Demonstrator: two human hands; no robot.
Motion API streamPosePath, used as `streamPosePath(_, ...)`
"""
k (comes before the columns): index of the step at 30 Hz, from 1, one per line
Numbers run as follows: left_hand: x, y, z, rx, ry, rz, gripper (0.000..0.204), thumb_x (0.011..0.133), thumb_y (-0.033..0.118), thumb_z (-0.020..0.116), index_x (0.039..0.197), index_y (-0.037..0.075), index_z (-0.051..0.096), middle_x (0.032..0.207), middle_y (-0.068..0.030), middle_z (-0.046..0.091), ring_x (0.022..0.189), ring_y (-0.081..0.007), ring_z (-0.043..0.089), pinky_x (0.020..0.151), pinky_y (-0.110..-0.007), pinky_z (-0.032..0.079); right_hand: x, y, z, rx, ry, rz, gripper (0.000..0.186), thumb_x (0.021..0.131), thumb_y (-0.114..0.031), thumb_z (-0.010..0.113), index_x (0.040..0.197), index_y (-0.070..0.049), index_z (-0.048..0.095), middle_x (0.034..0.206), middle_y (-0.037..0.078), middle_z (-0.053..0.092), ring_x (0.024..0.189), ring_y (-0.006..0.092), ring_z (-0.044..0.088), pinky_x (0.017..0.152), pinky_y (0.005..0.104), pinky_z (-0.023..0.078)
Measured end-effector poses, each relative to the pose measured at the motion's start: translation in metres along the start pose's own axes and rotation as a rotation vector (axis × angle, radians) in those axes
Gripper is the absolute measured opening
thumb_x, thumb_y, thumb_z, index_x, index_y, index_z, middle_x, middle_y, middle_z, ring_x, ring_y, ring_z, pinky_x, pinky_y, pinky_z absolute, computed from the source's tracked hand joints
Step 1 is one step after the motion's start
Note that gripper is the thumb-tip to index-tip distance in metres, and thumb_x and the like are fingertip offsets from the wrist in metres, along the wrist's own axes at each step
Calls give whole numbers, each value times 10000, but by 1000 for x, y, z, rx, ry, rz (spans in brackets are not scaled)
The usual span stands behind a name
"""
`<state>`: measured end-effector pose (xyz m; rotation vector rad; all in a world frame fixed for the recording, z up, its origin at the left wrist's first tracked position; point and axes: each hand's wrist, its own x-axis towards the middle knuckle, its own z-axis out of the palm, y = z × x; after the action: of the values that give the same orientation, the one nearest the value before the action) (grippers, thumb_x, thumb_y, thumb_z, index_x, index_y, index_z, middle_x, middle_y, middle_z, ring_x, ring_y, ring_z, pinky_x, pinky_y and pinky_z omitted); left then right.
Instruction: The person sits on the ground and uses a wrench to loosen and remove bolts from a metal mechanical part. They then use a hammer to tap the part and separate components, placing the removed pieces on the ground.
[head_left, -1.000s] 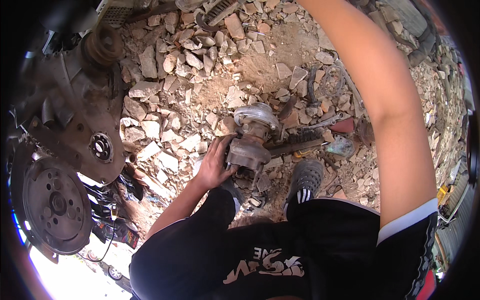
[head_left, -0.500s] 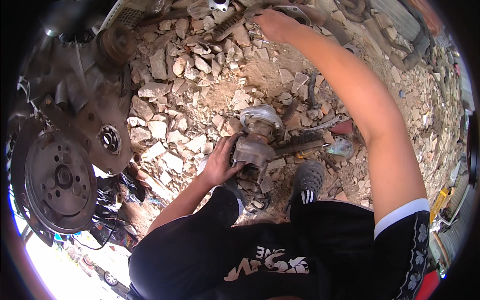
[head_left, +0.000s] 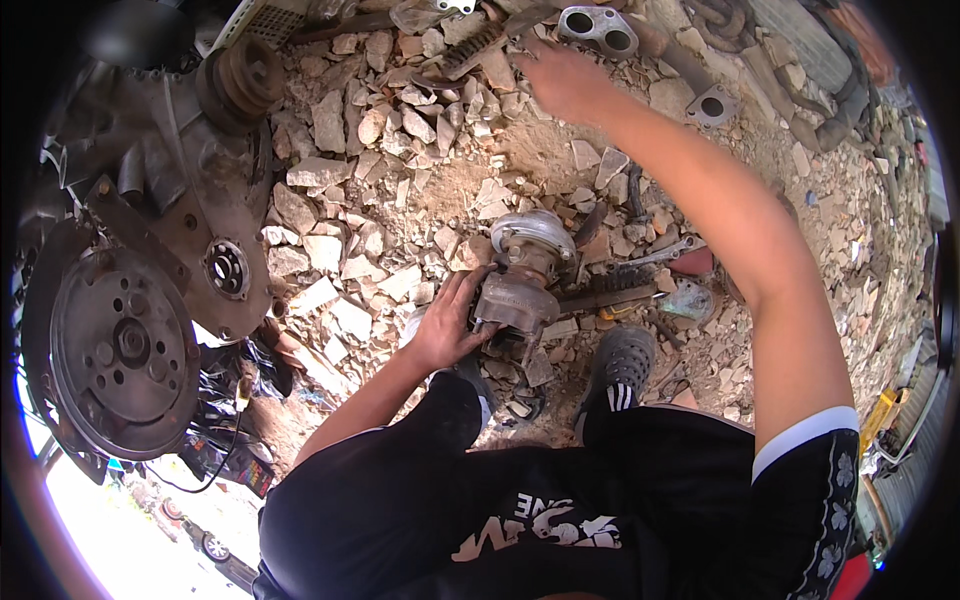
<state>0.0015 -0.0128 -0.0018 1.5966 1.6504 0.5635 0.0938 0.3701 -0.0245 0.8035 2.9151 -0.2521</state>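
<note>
A dirty turbocharger [head_left: 518,298], with a silvery round housing on its far side and a rusty brown one nearer me, stands on the rubble between my feet. My left hand [head_left: 446,325] grips its left side, fingers along the top and thumb by the near opening. Far ahead, my right hand [head_left: 562,80] hovers over or touches the stones. Its fingers are blurred, so whether they hold anything is unclear. Just beyond it lie a metal flange [head_left: 598,32] with two round holes and a bristly, ridged strip [head_left: 474,52] resembling a wire brush.
A big engine with a round pulley [head_left: 125,365] fills the left side. Broken stones [head_left: 318,172] cover the ground. Right of the turbocharger lie a wrench [head_left: 665,250] and a long flat bar [head_left: 610,298]. A pipe with an end flange [head_left: 712,104] lies at the far right.
My right hand has drawn back slightly toward me, uncovering more of the two-holed flange. My left hand stays on the turbocharger. The whole view has shifted a little.
</note>
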Motion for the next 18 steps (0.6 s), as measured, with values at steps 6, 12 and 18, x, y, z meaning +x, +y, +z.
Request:
streamPosePath(6,-1,-5,4,-14,9,10,901,850,246,824,1579,35,339,1298,-270,540,1189,-473,560,1023,-506,489,-53,-40,57,39,19,-52,678,1058,-369,566,1648,-173,297,1696,173,282,1500,375,416,1212,544,417)
streamPosePath(12,2,-5,3,-64,-56,-29,896,864,268,765,1577,-32,311,1463,-306,478,1326,-493,496,1136,-524,410,-53,-51,59,96,-61,-8,705,1038,-367,588,1667,-328,270,1756,127,159,1600,368,214,1294,573,245)
streamPosePath(18,-2,-9,2,-22,-37,6,885,878,293,757,1575,-24,314,1435,-300,490,1300,-489,504,1117,-521,419,-46,-59,54,53,-222,-121,558,1005,-240,588,1549,-188,471,1708,109,299,1556,324,330,1272,592,266)
